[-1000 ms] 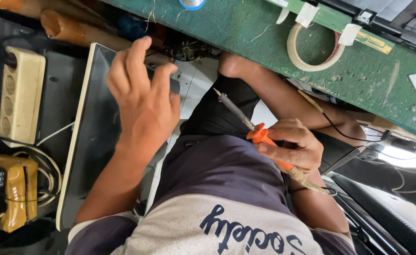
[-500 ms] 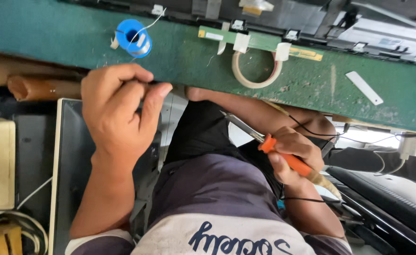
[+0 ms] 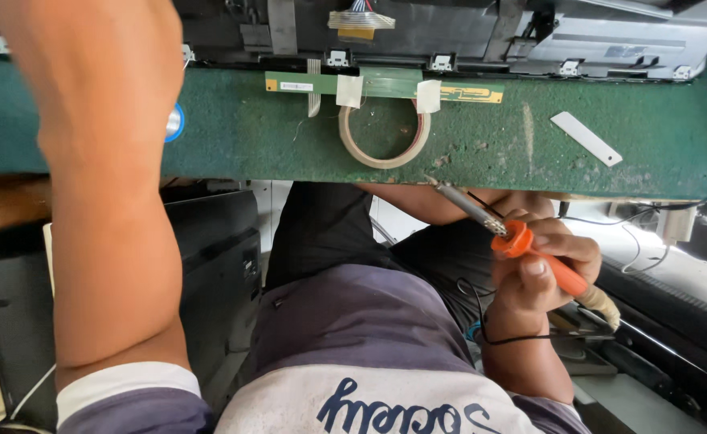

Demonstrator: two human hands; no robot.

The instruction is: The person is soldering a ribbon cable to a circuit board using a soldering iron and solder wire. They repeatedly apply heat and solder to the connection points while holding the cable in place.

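Observation:
My right hand point(image 3: 542, 273) grips a soldering iron point(image 3: 522, 241) by its orange handle, below the front edge of the green bench point(image 3: 530, 153). Its metal tip point(image 3: 442, 189) points up-left and reaches that edge. My left hand point(image 3: 104, 72) is raised at the top left, close to the camera and blurred, with its fingers out of sight. It covers most of a blue solder spool point(image 3: 175, 122) on the bench. A narrow green circuit strip point(image 3: 386, 83), held down by white tape pieces, lies along the back of the bench.
A roll of tan tape point(image 3: 383, 137) lies below the circuit strip, and a white plastic strip point(image 3: 586, 138) to the right. Dark opened electronics point(image 3: 610, 36) line the bench's far side. A black panel point(image 3: 209, 265) stands by my left knee. Thin cables point(image 3: 635, 241) hang at right.
My left hand has risen from the panel by my knee to the bench's top left, over the blue spool. The right hand keeps the soldering iron, tip nearer the bench edge.

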